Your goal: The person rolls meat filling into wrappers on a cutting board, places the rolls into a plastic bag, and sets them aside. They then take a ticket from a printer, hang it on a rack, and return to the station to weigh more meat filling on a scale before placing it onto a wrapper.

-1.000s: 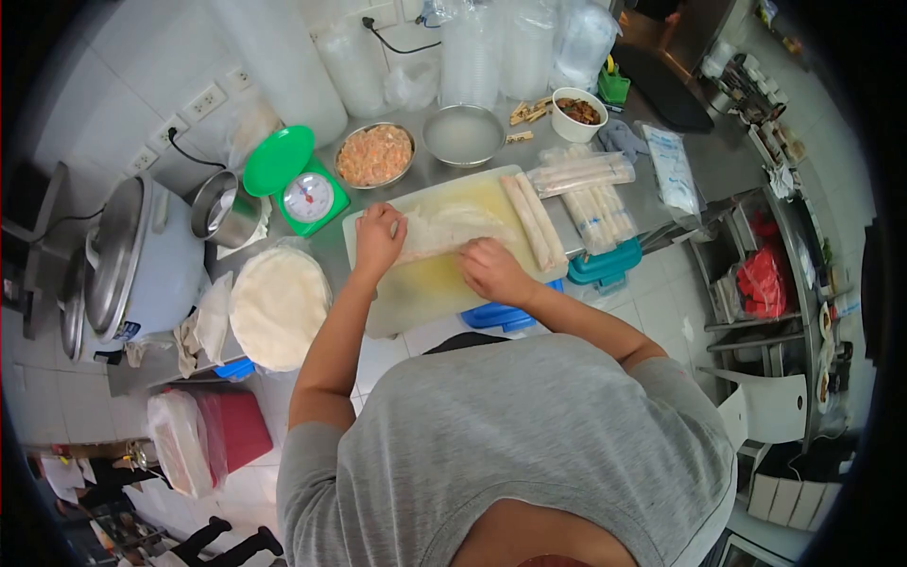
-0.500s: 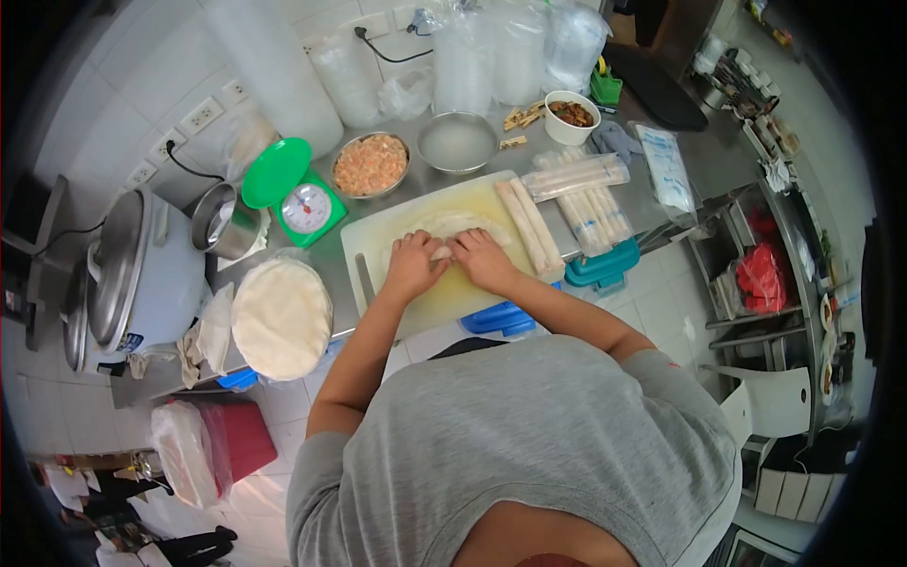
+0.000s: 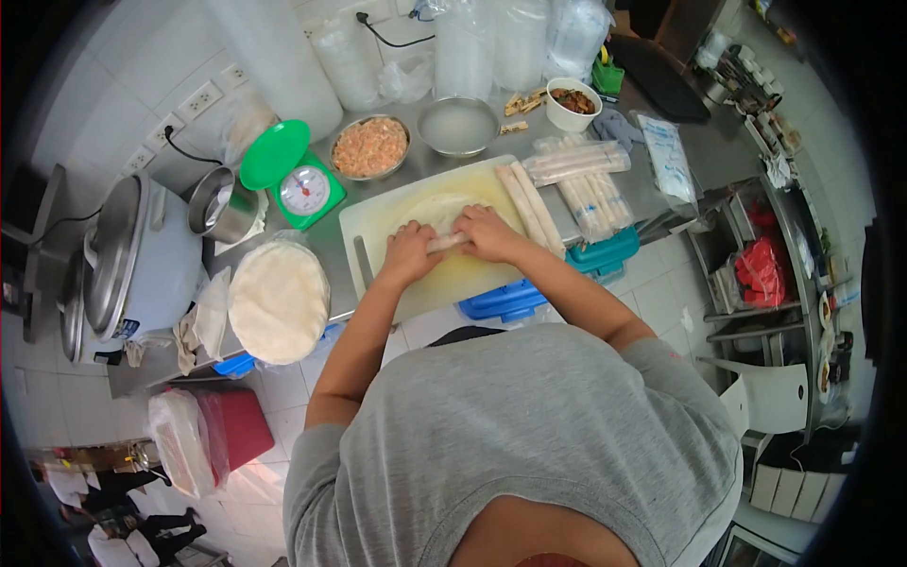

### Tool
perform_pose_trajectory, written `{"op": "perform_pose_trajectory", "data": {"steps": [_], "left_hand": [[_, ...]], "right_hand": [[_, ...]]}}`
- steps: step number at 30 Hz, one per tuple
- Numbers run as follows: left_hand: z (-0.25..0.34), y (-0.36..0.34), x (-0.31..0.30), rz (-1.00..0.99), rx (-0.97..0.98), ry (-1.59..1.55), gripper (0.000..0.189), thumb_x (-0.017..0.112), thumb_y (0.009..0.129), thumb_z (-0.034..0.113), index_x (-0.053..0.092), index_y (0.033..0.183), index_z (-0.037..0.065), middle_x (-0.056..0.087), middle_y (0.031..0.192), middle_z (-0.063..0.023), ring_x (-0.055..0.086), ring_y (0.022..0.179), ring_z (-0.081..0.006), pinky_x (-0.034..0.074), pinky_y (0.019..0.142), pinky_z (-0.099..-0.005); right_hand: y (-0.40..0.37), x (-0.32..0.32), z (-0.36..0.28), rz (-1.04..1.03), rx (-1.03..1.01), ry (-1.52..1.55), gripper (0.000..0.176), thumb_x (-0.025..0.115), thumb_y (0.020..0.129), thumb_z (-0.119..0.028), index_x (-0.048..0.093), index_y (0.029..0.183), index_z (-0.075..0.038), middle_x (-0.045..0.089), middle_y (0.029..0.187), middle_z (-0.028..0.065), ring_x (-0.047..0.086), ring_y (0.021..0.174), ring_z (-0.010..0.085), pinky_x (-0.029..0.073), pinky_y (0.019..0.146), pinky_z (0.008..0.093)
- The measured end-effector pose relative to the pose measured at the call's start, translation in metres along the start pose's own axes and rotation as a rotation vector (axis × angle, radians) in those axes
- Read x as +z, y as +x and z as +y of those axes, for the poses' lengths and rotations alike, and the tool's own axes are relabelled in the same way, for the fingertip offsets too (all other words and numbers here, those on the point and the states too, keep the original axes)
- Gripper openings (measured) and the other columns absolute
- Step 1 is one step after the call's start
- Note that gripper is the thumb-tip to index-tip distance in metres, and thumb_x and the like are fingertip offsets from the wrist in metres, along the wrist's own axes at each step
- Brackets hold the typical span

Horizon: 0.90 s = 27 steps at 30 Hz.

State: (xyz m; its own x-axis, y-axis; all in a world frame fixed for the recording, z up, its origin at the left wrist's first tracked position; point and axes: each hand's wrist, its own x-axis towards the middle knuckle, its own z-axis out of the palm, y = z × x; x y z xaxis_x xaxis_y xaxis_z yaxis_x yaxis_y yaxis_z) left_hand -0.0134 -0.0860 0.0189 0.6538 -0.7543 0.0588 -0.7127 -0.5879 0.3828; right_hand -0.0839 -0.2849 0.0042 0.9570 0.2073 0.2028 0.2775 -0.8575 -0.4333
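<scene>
Both hands rest on a spring roll [image 3: 447, 244] lying on the cutting board [image 3: 378, 213]. My left hand [image 3: 408, 253] has its fingers curled over the left end. My right hand [image 3: 486, 233] is closed over the right end. A pale strip of thin wrapper [image 3: 439, 210] lies flat just beyond the roll. Long finished rolls [image 3: 531, 208] lie side by side along the board's right edge. To the left is a stack of round wrappers [image 3: 280, 302]. A metal bowl of pinkish minced filling [image 3: 370, 147] stands behind the board.
Beside the filling are a shallow metal bowl [image 3: 459, 128] and a green scale [image 3: 305, 191]. Bagged rolls [image 3: 595, 203] lie at right, near a white tub of dark food [image 3: 572, 106]. A large cooker [image 3: 161, 255] stands far left. Blue lidded boxes [image 3: 501, 300] sit below the counter edge.
My hands have moved slightly apart, and more of the roll shows between them. The roll lies a little nearer to me on the board. The view has shifted slightly.
</scene>
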Motion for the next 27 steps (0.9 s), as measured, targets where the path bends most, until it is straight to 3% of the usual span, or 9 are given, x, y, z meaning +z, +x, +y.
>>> {"op": "perform_pose_trajectory", "data": {"steps": [7, 10, 19, 22, 27], "left_hand": [[-0.022, 0.003, 0.004, -0.080, 0.014, -0.136, 0.035, 0.074, 0.070, 0.023, 0.062, 0.099, 0.009, 0.057, 0.098, -0.0121, 0.055, 0.097, -0.0328, 0.043, 0.082, -0.0431], [0.006, 0.006, -0.006, 0.024, 0.134, -0.173, 0.032, 0.074, 0.069, 0.020, 0.061, 0.095, 0.007, 0.057, 0.093, -0.0143, 0.056, 0.090, -0.0351, 0.045, 0.080, -0.0423], [-0.013, 0.000, 0.008, -0.016, 0.076, -0.103, 0.033, 0.072, 0.072, 0.026, 0.062, 0.098, 0.008, 0.058, 0.094, -0.0143, 0.056, 0.091, -0.0343, 0.044, 0.079, -0.0443], [-0.026, -0.022, 0.000, 0.129, 0.092, -0.018, 0.031, 0.073, 0.072, 0.023, 0.061, 0.096, 0.007, 0.057, 0.093, -0.0134, 0.056, 0.088, -0.0321, 0.043, 0.077, -0.0432], [-0.034, -0.032, 0.004, 0.271, 0.124, -0.150, 0.028, 0.073, 0.072, 0.022, 0.062, 0.094, 0.009, 0.059, 0.090, -0.0102, 0.056, 0.088, -0.0306, 0.041, 0.078, -0.0423]], "right_hand": [[-0.001, -0.012, 0.004, -0.106, 0.057, -0.030, 0.034, 0.075, 0.067, -0.021, 0.059, 0.094, -0.009, 0.055, 0.099, 0.0109, 0.052, 0.101, 0.0312, 0.040, 0.085, 0.0427], [0.014, -0.002, -0.006, -0.120, 0.009, -0.013, 0.035, 0.075, 0.066, -0.021, 0.059, 0.094, -0.008, 0.056, 0.099, 0.0121, 0.052, 0.100, 0.0319, 0.041, 0.085, 0.0422], [0.001, -0.003, 0.013, -0.096, 0.000, -0.005, 0.032, 0.076, 0.067, -0.022, 0.059, 0.091, -0.008, 0.057, 0.098, 0.0101, 0.053, 0.098, 0.0305, 0.042, 0.083, 0.0404], [-0.014, -0.016, 0.023, -0.059, 0.062, -0.019, 0.032, 0.076, 0.068, -0.023, 0.058, 0.091, -0.009, 0.057, 0.097, 0.0091, 0.053, 0.100, 0.0295, 0.040, 0.084, 0.0400], [-0.017, -0.014, 0.030, -0.066, 0.053, -0.003, 0.033, 0.075, 0.070, -0.025, 0.057, 0.093, -0.010, 0.057, 0.097, 0.0082, 0.052, 0.100, 0.0282, 0.037, 0.084, 0.0398]]}}
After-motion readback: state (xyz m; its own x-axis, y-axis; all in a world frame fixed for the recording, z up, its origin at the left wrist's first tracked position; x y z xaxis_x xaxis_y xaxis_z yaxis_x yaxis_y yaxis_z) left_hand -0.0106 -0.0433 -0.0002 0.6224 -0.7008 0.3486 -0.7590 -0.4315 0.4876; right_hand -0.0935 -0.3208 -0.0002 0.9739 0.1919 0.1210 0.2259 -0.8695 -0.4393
